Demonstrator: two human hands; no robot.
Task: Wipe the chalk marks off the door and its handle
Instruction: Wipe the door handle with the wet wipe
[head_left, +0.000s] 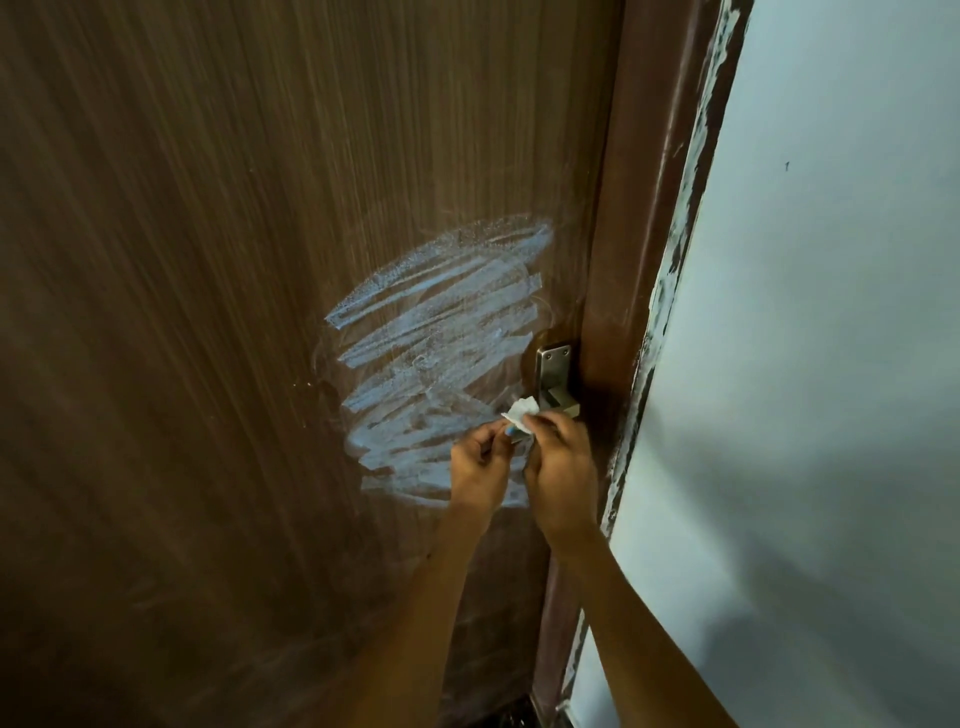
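A: Hands? 
B: Left hand (480, 467) and right hand (561, 467) together, fingers (540, 418) pinching a white tissue (521, 410).

A: Target? 
B: Chalk marks (436, 353) on door (208, 312), up-left of tissue, strokes running across; left hand nearer. Metal handle (555, 379) just above the right hand.

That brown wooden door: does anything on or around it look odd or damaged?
Yes. Broad pale-blue chalk scribbles cover the brown wooden door beside its metal handle plate, and white paint along the frame's edge looks patchy and flaked.
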